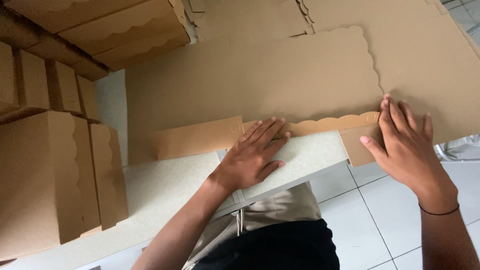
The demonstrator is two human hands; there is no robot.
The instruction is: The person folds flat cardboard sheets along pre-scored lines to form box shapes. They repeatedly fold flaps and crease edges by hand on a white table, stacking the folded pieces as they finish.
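Note:
A flat brown cardboard box blank (280, 80) with scalloped edges lies across the pale table (165, 185). Its near flap (200, 137) is folded up along the table's front edge. My left hand (252, 155) lies flat with fingers spread, pressing that folded flap near its middle. My right hand (407, 140) rests flat at the blank's right end, fingers on the scalloped strip (330, 122) and thumb on a small side tab (357, 147) hanging past the table edge. Neither hand grips anything.
Folded brown boxes (45, 175) stand stacked at the left, with more (115, 30) at the upper left. Further flat blanks (430, 45) lie under the one being pressed. White floor tiles (380, 210) show below the table edge.

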